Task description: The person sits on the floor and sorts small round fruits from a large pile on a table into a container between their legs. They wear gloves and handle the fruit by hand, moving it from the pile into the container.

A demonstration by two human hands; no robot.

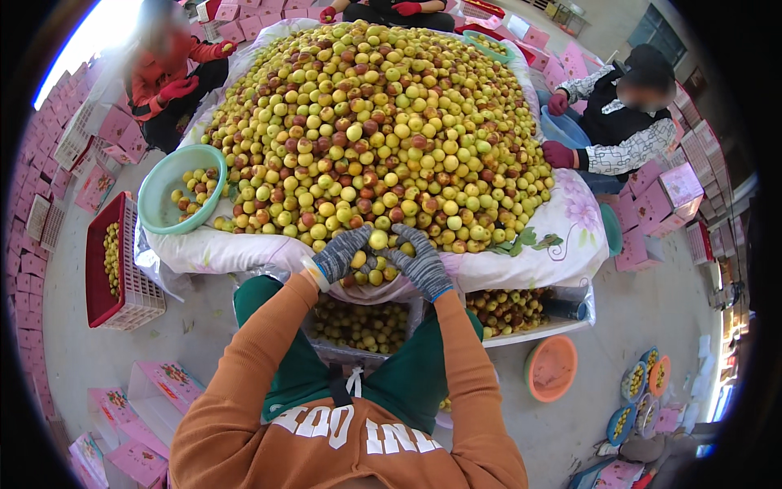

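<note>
A large heap of yellow-green and brown jujubes (379, 140) covers the cloth-lined table in front of me. Both hands wear grey striped knit gloves at the heap's near edge. My left hand (343, 252) curls around a jujube (358, 260) between fingers and thumb. My right hand (423, 263) has its thumb and fingers around another jujube (407, 249). Between the fingertips of both hands sits a bright yellow jujube (378, 239); which hand bears it I cannot tell. Several more jujubes (375, 277) lie just below, on the sagging edge of the floral cloth (232, 252).
A green basin (160, 205) with some jujubes stands at the table's left corner. Below the table are a bin of jujubes (360, 324) and a white tray (531, 335). A red-lined crate (125, 269) and an orange basin (551, 368) flank me. Gloved co-workers sit around the heap.
</note>
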